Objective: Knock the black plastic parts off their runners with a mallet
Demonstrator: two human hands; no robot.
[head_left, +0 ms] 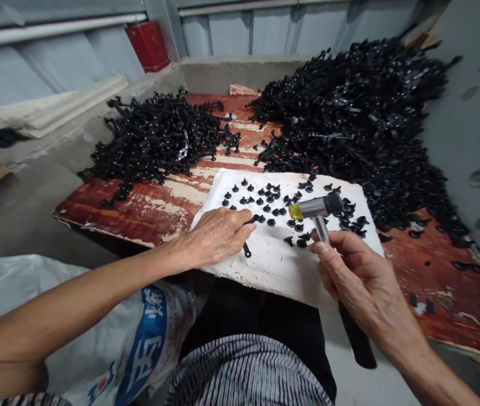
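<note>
My right hand (356, 276) is wrapped around the handle of a small mallet (318, 207). Its metal head has a yellow face on the left and a black one on the right, and is raised over a white cloth-like pad (265, 262). Across the pad, my left hand (220, 235) is closed in a pinch. A thin black part with a ringed end (246, 250) sticks out below its fingers; the rest of it is hidden. Many small black round-based pieces with short stems (271, 222) stand or lie on the pad between and beyond my hands.
A heap of black parts (155, 135) lies at the back left of the worn red-brown board (108, 211). A larger heap (349, 113) rises at the back right, beside a grey panel (476, 129). A white printed sack (83, 316) sits lower left; a red box (148, 46) stands behind.
</note>
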